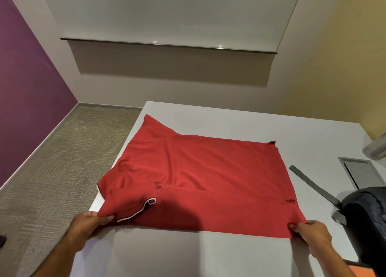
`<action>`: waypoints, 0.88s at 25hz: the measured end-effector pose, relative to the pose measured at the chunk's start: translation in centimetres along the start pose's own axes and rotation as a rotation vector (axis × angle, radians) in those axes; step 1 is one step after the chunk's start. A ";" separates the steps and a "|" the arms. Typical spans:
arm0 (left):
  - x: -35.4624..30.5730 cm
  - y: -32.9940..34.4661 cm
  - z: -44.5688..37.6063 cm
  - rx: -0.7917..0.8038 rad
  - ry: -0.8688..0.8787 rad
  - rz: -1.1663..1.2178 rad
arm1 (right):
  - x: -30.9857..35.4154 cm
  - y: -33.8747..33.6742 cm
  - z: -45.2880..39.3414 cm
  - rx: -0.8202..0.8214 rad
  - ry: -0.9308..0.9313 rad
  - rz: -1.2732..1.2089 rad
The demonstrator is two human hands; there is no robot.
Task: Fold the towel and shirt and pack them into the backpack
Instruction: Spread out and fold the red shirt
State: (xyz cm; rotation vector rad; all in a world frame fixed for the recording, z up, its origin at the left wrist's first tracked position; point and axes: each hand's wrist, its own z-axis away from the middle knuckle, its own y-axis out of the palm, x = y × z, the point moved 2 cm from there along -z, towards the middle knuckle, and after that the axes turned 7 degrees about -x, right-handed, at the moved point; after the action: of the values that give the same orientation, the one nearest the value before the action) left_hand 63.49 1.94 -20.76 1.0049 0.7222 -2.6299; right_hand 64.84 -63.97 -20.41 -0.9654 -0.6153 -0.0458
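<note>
Both arms reach out low over the worktop (229, 120), left hand (89, 224) and right hand (313, 233) each with a pinch grip on a near corner of the red shirt (198, 172). It's spread flat, near edge folded over, backpack (367, 220) just beside it on the right.

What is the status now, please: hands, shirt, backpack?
Left hand and right hand each pinch a near corner of the shirt. Shirt flat on table. Backpack at right, clear of it.
</note>
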 end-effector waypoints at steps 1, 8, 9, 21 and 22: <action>-0.3 -0.1 -0.1 -0.003 -0.001 0.025 | -0.2 -0.1 0.0 -0.009 0.040 -0.050; -1.0 -0.7 -0.4 -0.077 -0.070 0.272 | -3.2 0.3 -2.5 0.018 0.260 -0.323; -0.8 -0.9 -0.5 -0.097 -0.076 0.297 | -2.7 -0.3 -1.1 -0.023 0.267 -0.332; 3.1 -3.6 0.2 -0.198 -0.131 0.362 | -6.1 -1.9 1.5 -0.039 0.124 -0.268; 3.7 -3.9 0.3 -0.198 -0.133 0.342 | -5.8 -2.4 3.0 -0.043 0.106 -0.251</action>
State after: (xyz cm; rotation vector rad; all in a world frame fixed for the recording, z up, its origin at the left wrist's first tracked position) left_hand 59.13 4.98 -21.60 0.8075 0.6936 -2.2572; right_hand 57.88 -64.39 -20.30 -0.9167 -0.6361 -0.3327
